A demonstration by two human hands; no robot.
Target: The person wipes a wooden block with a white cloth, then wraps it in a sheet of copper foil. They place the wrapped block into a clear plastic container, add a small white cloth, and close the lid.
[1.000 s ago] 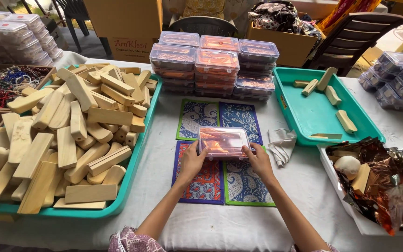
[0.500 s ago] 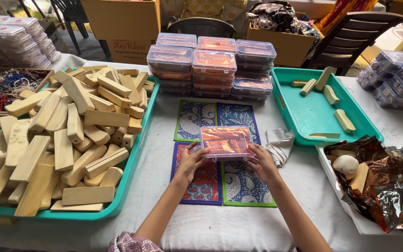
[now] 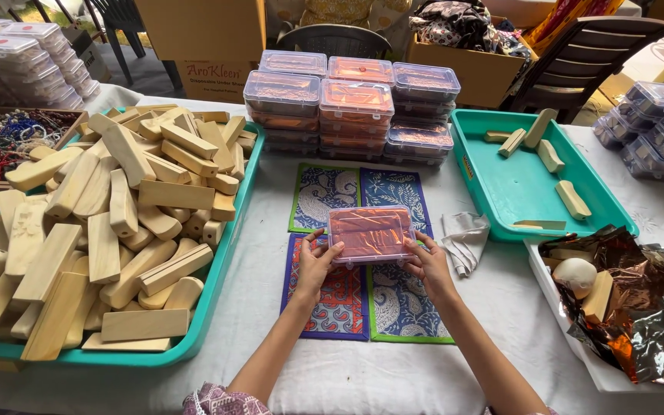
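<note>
Both hands grip a clear plastic lidded box (image 3: 371, 234) with copper-coloured foil inside, held just above four patterned cloth mats (image 3: 363, 261) laid on the white table (image 3: 270, 307). The left hand (image 3: 315, 269) clamps the box's left short end, thumb on the near edge and fingers (image 3: 324, 247) curled against the side wall; the right hand (image 3: 430, 265) mirrors this at the right short end, its fingers closed on the wall and rim. Beyond the fingertips stand stacks of matching filled boxes (image 3: 355, 104). Out past the left hand's knuckles sits a teal tray (image 3: 217, 292) heaped with pale wooden blocks (image 3: 109, 215); just beside the right hand lies a crumpled grey cloth (image 3: 466, 238), and further out a second teal tray (image 3: 516, 192) holding a few blocks, then a white tray of crinkled foil sheets (image 3: 639, 307). The box looks light and stiff, though thin-walled enough to flex or pop its lid under a hard squeeze, and its smooth plastic is probably slippery. The short ends, near the corners where the walls are stiffest, seem the soundest place to take hold.
</note>
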